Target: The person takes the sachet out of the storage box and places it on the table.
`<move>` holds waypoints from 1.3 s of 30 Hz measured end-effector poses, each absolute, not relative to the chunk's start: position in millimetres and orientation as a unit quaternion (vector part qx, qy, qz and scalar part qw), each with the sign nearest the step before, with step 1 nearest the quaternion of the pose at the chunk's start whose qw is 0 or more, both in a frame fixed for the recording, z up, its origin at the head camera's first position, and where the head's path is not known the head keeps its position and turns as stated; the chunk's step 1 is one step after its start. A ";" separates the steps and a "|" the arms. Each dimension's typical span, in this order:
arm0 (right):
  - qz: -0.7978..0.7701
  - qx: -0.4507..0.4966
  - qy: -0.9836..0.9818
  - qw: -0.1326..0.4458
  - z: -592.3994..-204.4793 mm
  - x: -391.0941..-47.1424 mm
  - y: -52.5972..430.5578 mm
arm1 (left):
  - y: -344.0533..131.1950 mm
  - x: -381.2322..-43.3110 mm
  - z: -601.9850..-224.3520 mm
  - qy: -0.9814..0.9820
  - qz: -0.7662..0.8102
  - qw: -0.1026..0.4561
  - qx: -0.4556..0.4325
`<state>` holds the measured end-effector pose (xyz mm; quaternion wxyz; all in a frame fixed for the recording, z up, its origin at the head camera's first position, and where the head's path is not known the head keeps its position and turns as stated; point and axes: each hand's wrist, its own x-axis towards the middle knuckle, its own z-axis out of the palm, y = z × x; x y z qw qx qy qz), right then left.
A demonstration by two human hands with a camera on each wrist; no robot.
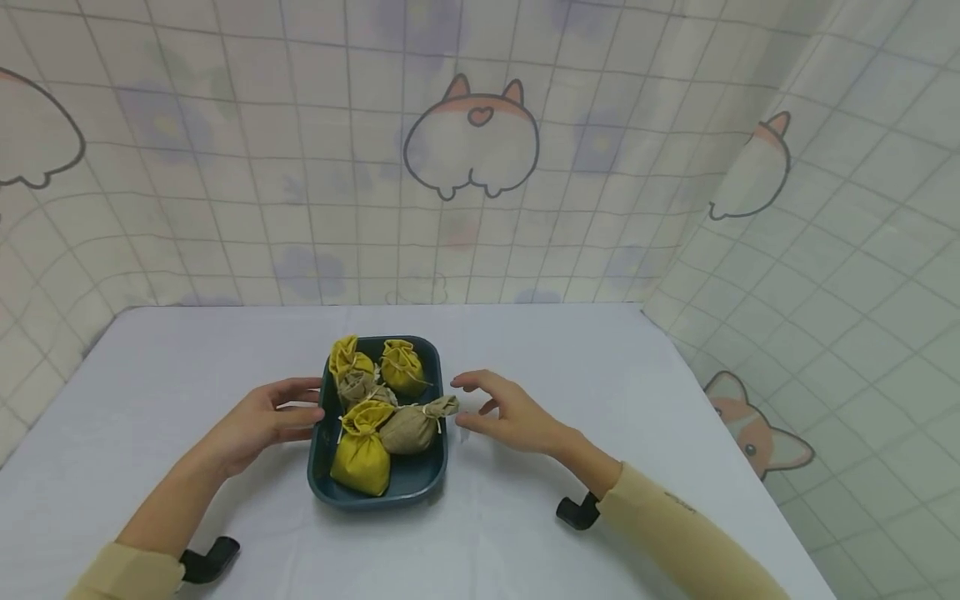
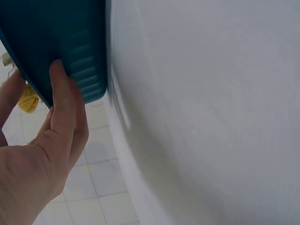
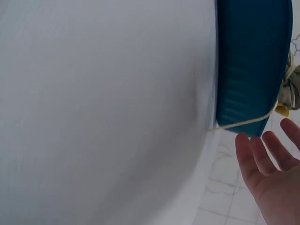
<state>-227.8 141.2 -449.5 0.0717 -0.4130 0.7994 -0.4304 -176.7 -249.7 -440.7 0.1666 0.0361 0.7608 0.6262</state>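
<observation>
A dark teal plastic tub [image 1: 378, 502] stands on the table with several small drawstring pouches in it. At the front left lies a yellow pouch [image 1: 362, 462]; beside it a khaki pouch [image 1: 408, 429] leans its tied neck over the right rim. Behind are another khaki pouch [image 1: 363, 390] and two yellow ones, at the back left [image 1: 347, 358] and back right [image 1: 402, 371]. My left hand [image 1: 262, 421] touches the tub's left wall with extended fingers, seen flat against it in the left wrist view. My right hand [image 1: 517, 417] holds nothing, its relaxed fingers close to the right wall.
A pale cord [image 3: 243, 123] hangs down outside the tub's right wall. The white-covered table [image 1: 570, 350] ends at a checked curtain [image 1: 300, 167] with cartoon animals behind and on the right. Black pieces [image 1: 210, 560] stick out at both wrists.
</observation>
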 end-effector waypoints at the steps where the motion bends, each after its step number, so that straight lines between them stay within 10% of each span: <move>1: -0.436 -0.416 0.795 0.069 -450.7 -227.7 138.9 | -249.7 -176.7 -440.8 0.761 0.625 0.167 0.036; 26: -0.430 -0.421 0.798 -0.029 -443.4 -229.1 101.8 | -251.0 -179.0 -444.6 0.752 0.636 0.171 0.035; 39: -0.435 -0.452 0.778 0.020 -438.6 -229.2 79.4 | -250.3 -178.3 -445.2 0.755 0.632 0.172 0.039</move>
